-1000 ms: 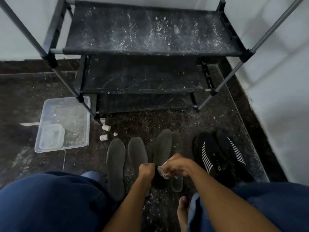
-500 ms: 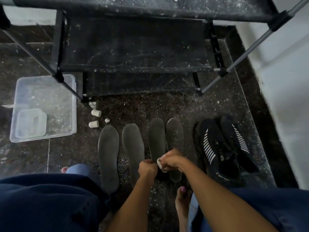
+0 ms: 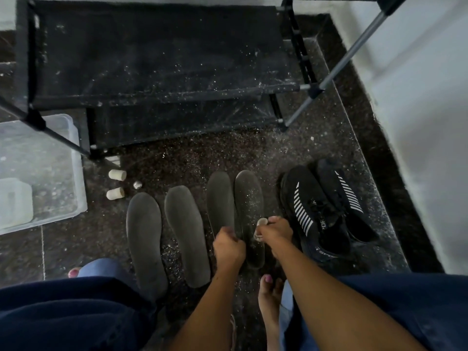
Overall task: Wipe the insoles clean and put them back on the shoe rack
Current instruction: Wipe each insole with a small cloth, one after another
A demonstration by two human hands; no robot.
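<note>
Head view: four grey insoles are lying side by side on the speckled floor [image 3: 202, 153], in front of the black shoe rack [image 3: 162, 62]. The left hand [image 3: 228, 245] is curling over the heel of the third insole [image 3: 219, 198], gripping it. The right hand [image 3: 274, 230] is pinching a small white cloth [image 3: 260, 224] against the dusty fourth insole [image 3: 249, 206]. Just right, black sneakers [image 3: 311, 211] are showing partial lettering, "SPO"
</note>
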